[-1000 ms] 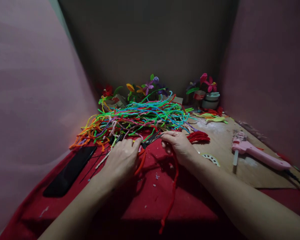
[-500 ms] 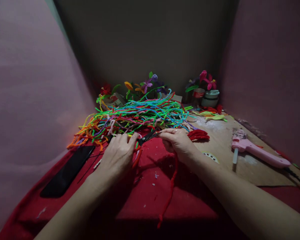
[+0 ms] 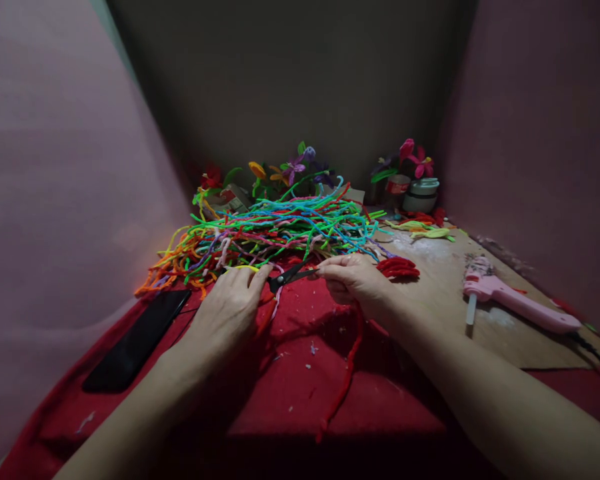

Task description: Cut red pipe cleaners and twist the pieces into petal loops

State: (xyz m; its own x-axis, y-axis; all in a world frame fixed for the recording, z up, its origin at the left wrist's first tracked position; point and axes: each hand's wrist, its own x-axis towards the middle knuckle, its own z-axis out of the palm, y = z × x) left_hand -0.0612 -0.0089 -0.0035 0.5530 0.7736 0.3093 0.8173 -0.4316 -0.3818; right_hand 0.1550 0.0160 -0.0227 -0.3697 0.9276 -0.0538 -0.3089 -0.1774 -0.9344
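Observation:
Black scissors (image 3: 286,276) point away to the right from my left hand (image 3: 233,303), whose fingers are closed around the handles; the handles are mostly hidden. The blades stand apart, their tips close to the fingertips of my right hand (image 3: 356,277). That hand is closed in a pinch, and a red pipe cleaner (image 3: 349,373) hangs from beneath it toward the table's front edge. Whatever lies between the pinching fingertips is too small to make out. Another red pipe cleaner (image 3: 266,317) shows beside my left hand.
Beyond my hands lies a heap of coloured pipe cleaners (image 3: 285,227). To the left is a black phone (image 3: 137,343); to the right, a pink glue gun (image 3: 520,303) rests on a board (image 3: 440,293). A red looped bundle (image 3: 399,269) and several pipe-cleaner flowers (image 3: 295,170) stand farther back.
The scissors and my left hand have shifted slightly left and down, and the blades look a little wider apart. My right hand stays nearly in place; the hanging red pipe cleaner has swung slightly.

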